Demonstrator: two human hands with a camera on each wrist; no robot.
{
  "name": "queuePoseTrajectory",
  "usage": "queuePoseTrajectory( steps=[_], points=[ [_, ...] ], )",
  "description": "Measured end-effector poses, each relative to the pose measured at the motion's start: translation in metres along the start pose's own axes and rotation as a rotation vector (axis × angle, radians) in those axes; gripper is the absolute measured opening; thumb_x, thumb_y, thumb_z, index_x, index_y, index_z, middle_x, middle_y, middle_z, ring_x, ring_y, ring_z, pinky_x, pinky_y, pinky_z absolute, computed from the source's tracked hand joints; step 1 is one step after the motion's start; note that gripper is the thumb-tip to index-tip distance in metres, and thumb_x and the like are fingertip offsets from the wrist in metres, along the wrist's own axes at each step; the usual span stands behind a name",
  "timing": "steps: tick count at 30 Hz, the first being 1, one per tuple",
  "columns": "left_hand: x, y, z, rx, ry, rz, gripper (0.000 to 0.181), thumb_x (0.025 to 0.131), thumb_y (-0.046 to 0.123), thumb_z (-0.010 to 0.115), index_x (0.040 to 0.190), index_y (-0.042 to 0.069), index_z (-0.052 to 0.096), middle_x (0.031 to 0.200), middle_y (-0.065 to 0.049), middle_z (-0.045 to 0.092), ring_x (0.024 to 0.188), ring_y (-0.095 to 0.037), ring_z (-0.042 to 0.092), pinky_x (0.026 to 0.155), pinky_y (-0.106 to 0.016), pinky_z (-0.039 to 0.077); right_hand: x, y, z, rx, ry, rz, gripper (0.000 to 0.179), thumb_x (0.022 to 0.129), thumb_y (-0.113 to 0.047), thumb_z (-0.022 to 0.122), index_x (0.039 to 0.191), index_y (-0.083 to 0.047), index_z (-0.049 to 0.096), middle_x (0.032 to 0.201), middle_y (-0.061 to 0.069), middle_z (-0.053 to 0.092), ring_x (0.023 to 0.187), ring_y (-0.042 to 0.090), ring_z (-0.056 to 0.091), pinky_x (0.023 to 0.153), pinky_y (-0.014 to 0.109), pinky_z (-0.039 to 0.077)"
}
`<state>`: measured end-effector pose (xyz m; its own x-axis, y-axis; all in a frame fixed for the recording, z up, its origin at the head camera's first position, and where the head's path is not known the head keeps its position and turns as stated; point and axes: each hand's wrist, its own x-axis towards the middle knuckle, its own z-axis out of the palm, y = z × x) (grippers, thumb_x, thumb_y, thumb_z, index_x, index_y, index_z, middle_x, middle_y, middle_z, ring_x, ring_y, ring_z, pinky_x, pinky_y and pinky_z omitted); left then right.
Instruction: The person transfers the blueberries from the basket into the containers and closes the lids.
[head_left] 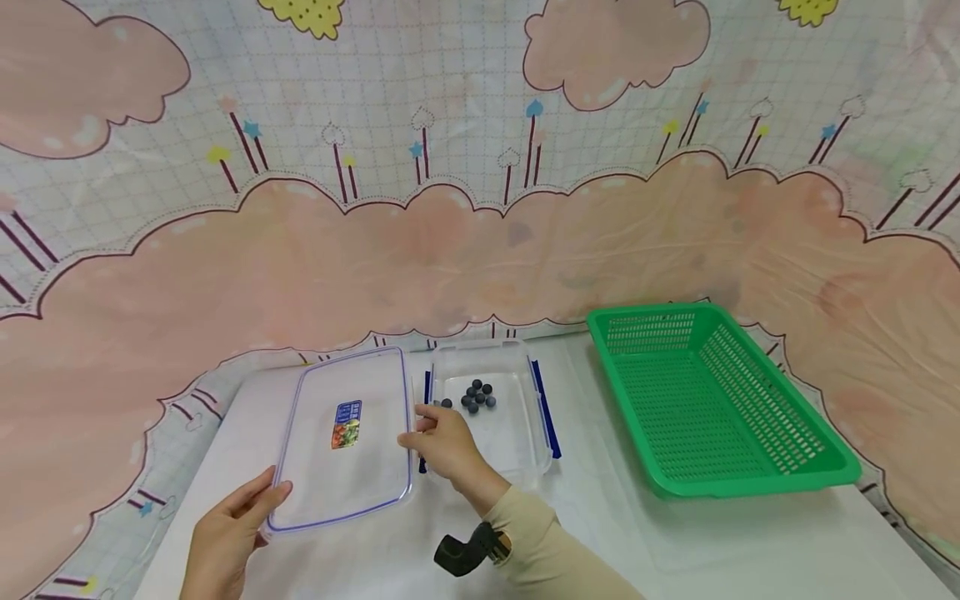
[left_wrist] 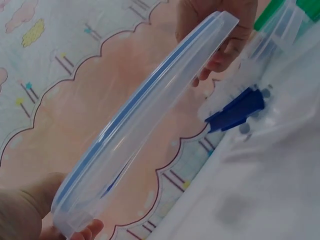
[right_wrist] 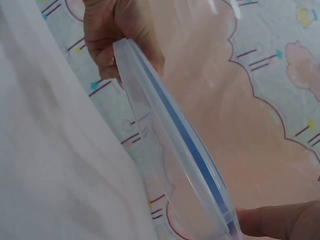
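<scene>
A clear plastic lid with a blue seal and a small printed label is held tilted above the table, left of a clear plastic box. My left hand grips its lower left edge, thumb on the upper face. On the opposite edge, my right hand pinches the lid's rim. Edge-on in the left wrist view, the lid spans between both hands. Several small dark round balls lie inside the box, mostly clustered. My right hand partly covers the box's left side.
Blue latches hang unfastened along the box's sides. A green perforated basket stands on the right of the white-covered table. Behind the table hangs a patterned cloth with clouds.
</scene>
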<state>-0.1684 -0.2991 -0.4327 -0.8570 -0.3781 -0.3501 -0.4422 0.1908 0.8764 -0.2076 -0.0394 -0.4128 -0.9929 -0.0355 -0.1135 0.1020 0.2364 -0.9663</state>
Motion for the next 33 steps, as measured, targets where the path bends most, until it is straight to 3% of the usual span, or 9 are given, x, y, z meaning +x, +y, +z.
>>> queuePoseTrajectory(
  steps=[3, 9, 12, 20, 29, 33],
  points=[
    [-0.006, 0.006, 0.012, 0.022, 0.007, 0.024, 0.077, 0.079, 0.045, 0.081, 0.141, 0.008, 0.053, 0.078, 0.023, 0.06, 0.073, -0.01, 0.052, 0.058, -0.024, 0.049, -0.001, 0.002, -0.011, -0.021, 0.029, -0.039, 0.049, 0.084, -0.008, 0.075, 0.128, 0.006, 0.06, 0.093, 0.005, 0.059, 0.076, 0.01, 0.056, 0.065, 0.022, 0.055],
    [-0.014, 0.016, 0.036, 0.016, 0.01, 0.11, 0.072, 0.078, 0.041, 0.083, 0.136, 0.005, 0.058, 0.078, 0.024, 0.061, 0.072, -0.008, 0.05, 0.055, -0.023, 0.048, 0.0, 0.01, -0.035, -0.089, 0.063, -0.095, 0.047, 0.084, -0.008, 0.073, 0.126, 0.008, 0.06, 0.099, 0.013, 0.063, 0.079, 0.015, 0.059, 0.066, 0.027, 0.058],
    [-0.017, 0.018, 0.046, 0.011, 0.0, 0.15, 0.069, 0.079, 0.037, 0.083, 0.134, 0.003, 0.059, 0.077, 0.024, 0.062, 0.071, -0.008, 0.049, 0.053, -0.023, 0.048, 0.001, 0.016, -0.045, -0.107, 0.071, -0.082, 0.048, 0.084, -0.01, 0.075, 0.127, 0.007, 0.061, 0.104, 0.016, 0.064, 0.084, 0.018, 0.06, 0.069, 0.029, 0.058],
    [-0.02, 0.021, 0.075, 0.004, -0.074, 0.186, 0.068, 0.078, 0.039, 0.083, 0.133, 0.005, 0.061, 0.087, 0.018, 0.062, 0.077, -0.008, 0.05, 0.055, -0.023, 0.049, -0.001, 0.03, -0.075, -0.133, 0.118, -0.063, 0.048, 0.083, -0.014, 0.077, 0.125, 0.005, 0.063, 0.101, 0.014, 0.067, 0.079, 0.016, 0.062, 0.066, 0.026, 0.056],
    [-0.023, 0.027, 0.11, 0.011, -0.101, 0.257, 0.054, 0.082, 0.031, 0.081, 0.127, 0.005, 0.066, 0.107, -0.007, 0.067, 0.071, -0.01, 0.052, 0.053, -0.023, 0.051, 0.002, 0.041, -0.107, -0.159, 0.171, -0.034, 0.047, 0.082, -0.016, 0.078, 0.122, 0.005, 0.065, 0.098, 0.012, 0.067, 0.074, 0.015, 0.063, 0.062, 0.026, 0.053],
    [-0.024, 0.028, 0.122, 0.019, -0.118, 0.26, 0.049, 0.084, 0.028, 0.079, 0.126, 0.005, 0.066, 0.115, -0.013, 0.067, 0.072, -0.011, 0.052, 0.053, -0.022, 0.052, 0.002, 0.045, -0.117, -0.159, 0.202, -0.022, 0.046, 0.082, -0.016, 0.079, 0.121, 0.004, 0.066, 0.095, 0.012, 0.068, 0.07, 0.013, 0.063, 0.06, 0.025, 0.052]
  ],
)
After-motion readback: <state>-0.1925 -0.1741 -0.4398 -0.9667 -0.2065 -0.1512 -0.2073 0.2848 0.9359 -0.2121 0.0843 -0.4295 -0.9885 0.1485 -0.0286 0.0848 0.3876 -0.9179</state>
